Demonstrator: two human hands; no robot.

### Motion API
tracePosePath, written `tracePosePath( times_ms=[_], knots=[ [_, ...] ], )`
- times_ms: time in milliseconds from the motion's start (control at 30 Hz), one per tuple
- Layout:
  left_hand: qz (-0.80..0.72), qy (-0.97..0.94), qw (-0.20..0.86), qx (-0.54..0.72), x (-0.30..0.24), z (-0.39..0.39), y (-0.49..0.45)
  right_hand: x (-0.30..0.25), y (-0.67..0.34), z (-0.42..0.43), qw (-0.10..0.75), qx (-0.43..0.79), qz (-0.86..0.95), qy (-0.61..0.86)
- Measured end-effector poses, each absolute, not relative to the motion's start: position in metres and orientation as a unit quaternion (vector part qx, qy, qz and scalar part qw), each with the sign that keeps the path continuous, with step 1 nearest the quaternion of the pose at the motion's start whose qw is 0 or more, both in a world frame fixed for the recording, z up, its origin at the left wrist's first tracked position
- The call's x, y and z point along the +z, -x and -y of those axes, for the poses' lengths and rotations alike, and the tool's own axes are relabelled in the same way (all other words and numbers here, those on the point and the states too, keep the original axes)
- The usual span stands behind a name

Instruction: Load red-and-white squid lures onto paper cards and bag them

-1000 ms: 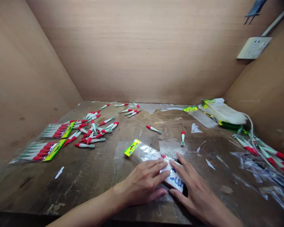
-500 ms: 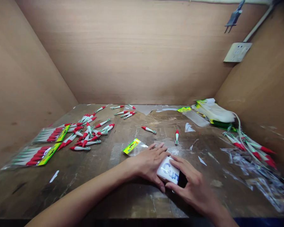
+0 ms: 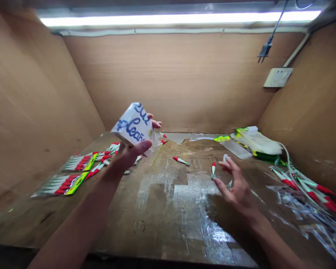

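Note:
My left hand [image 3: 131,151] is raised above the table and wrapped round a white box [image 3: 133,125] with blue handwriting. Behind the box hangs clear plastic with a thin yellow edge [image 3: 156,155], seemingly in the same hand. My right hand [image 3: 238,190] hovers over the table, fingers apart and nothing held. Just left of its fingertips lies a red and white fishing lure [image 3: 213,170]; another lure [image 3: 181,161] is further left. At the left are two clear packs of lures with yellow headers, the nearer pack [image 3: 58,185] and the farther pack [image 3: 80,163]. My left hand partly hides loose lures.
A stack of plastic bags [image 3: 263,144] sits at the back right. More lures [image 3: 310,188] and crumpled clear plastic [image 3: 294,205] lie on the right. A power plug [image 3: 265,50] dangles near a wall socket [image 3: 278,77]. Wooden panels enclose the table.
My left hand has lifted the box up and to the left off the table. My right hand has let go of it. The yellow-headed bag has left its spot; the view has tilted up.

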State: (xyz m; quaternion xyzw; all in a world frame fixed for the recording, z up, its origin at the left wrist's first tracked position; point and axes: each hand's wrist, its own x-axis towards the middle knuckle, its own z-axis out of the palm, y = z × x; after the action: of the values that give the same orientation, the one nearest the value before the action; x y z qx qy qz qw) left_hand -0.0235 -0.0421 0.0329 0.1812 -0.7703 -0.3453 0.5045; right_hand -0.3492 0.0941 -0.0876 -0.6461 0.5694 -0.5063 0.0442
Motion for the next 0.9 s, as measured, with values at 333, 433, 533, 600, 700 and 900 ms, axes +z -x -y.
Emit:
tracePosePath(
  times_ms=[333,433,533,600,700,900],
  knots=[
    [0.784,-0.238,0.519,-0.245,0.015,0.056,0.002,-0.107,0.35,-0.089,0.122,-0.424,-0.61,0.658],
    [0.82,-0.272,0.435,-0.254,0.004,0.061,-0.003,-0.113,0.351,-0.087,0.127,-0.407,-0.604,0.673],
    [0.744,-0.229,0.506,-0.371,-0.009,0.065,-0.008,-0.118,0.352,-0.084,0.127,-0.396,-0.598,0.685],
    [0.731,-0.234,0.504,-0.397,-0.014,0.066,-0.008,-0.12,0.352,-0.084,0.126,-0.386,-0.596,0.693],
    [0.768,-0.272,0.467,-0.343,-0.013,0.066,-0.005,-0.122,0.352,-0.085,0.126,-0.366,-0.591,0.707],
    [0.739,-0.203,0.42,-0.487,0.001,0.081,-0.004,-0.123,0.35,-0.085,0.132,-0.333,-0.585,0.727]
  ],
)
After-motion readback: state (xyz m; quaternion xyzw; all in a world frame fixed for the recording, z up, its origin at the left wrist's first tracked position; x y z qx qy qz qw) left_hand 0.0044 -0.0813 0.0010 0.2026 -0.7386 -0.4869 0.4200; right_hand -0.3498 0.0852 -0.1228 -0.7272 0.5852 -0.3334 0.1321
